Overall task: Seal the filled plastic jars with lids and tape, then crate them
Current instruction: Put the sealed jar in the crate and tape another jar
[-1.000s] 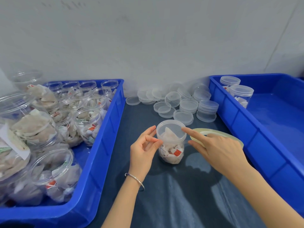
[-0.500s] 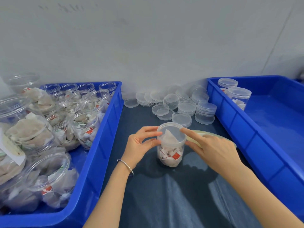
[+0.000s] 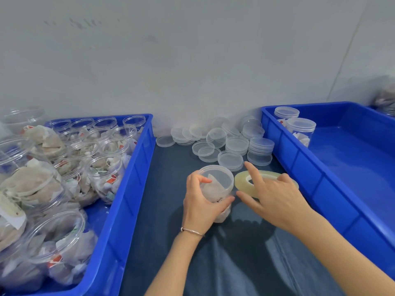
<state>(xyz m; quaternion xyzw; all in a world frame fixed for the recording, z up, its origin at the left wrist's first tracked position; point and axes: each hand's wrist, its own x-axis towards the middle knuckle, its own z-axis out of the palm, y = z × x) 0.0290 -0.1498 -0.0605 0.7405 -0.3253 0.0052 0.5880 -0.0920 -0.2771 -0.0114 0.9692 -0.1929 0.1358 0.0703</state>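
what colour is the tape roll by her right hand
Pale translucent yellow tape roll, clearest in the head view.

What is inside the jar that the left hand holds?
Through the lid of the jar, pale paper sachets show. The left hand covers the jar's lower part.

A plain, pale grey wall (image 3: pixel 192 60), faintly smudged, rises behind the table (image 3: pixel 235 263), which is draped in dark blue cloth.
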